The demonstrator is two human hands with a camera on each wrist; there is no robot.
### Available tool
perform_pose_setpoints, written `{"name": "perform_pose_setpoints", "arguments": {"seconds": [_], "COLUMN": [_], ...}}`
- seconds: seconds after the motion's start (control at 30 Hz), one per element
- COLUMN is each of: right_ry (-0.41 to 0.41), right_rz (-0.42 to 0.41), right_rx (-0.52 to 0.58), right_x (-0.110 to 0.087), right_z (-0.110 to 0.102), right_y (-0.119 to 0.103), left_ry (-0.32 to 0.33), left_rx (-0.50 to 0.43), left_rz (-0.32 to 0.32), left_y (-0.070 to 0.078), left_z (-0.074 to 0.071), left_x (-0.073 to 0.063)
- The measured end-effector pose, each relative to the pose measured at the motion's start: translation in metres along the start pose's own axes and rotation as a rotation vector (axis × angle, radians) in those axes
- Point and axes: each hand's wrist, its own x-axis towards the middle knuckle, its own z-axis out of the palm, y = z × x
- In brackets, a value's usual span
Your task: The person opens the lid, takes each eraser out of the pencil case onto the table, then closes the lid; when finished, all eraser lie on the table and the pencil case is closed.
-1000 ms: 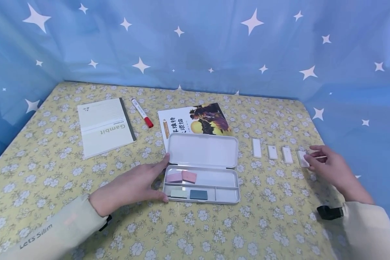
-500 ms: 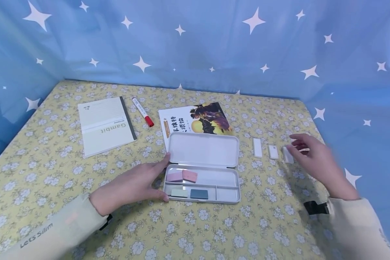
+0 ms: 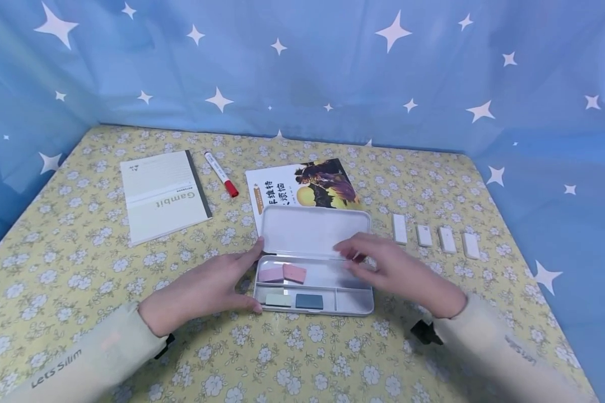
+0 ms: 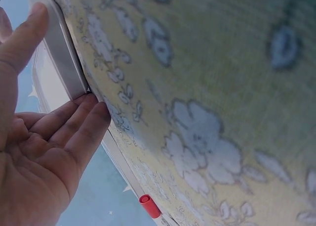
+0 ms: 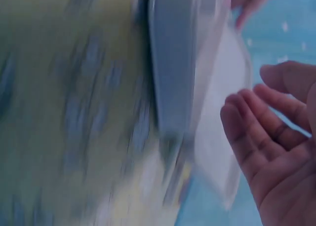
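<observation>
A white pencil case (image 3: 355, 300) lies with its lid raised at mid-table. Its back tray holds a lilac eraser (image 3: 270, 275) and a pink eraser (image 3: 294, 273); a pale green eraser (image 3: 278, 300) and a dark teal eraser (image 3: 309, 301) lie in the front compartment. My left hand (image 3: 201, 291) holds the case's left end, thumb at the front corner and fingers by the hinge. Over the tray's right part hovers my right hand (image 3: 390, 266), fingers loosely bent; the right wrist view shows nothing in its palm.
Several white erasers stand in a row to the right, among them a long white eraser (image 3: 399, 229) and the rightmost white eraser (image 3: 471, 245). A picture book (image 3: 277, 179) lies partly under the lid. A notebook (image 3: 166, 196) and red-capped marker (image 3: 220, 174) lie at back left.
My right hand has left the rightmost white eraser and moved left to the pencil case. That eraser stays on the table. The left hand keeps its place.
</observation>
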Motion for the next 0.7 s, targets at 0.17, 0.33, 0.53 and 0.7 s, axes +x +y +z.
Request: {"name": "perform_pose_setpoints", "arguments": {"seconds": [0.17, 0.33, 0.53, 0.7], "right_ry": [-0.193, -0.263, -0.285, -0.313], "right_rz": [-0.049, -0.099, -0.129, -0.133], "right_rx": [0.052, -0.044, -0.23, -0.328], "right_x": [0.011, 0.016, 0.019, 0.018], "right_z": [0.018, 0.029, 0.035, 0.036], "right_y": [-0.021, -0.034, -0.043, -0.049], "left_ry": [0.006, 0.009, 0.006, 0.0], "left_rx": [0.001, 0.001, 0.0, -0.006], "left_rz": [0.003, -0.001, 0.0, -0.01], "left_y": [0.0, 0.0, -0.001, 0.0], "left_z": [0.0, 0.0, 0.0, 0.0], "left_x": [0.0, 0.0, 0.001, 0.0]}}
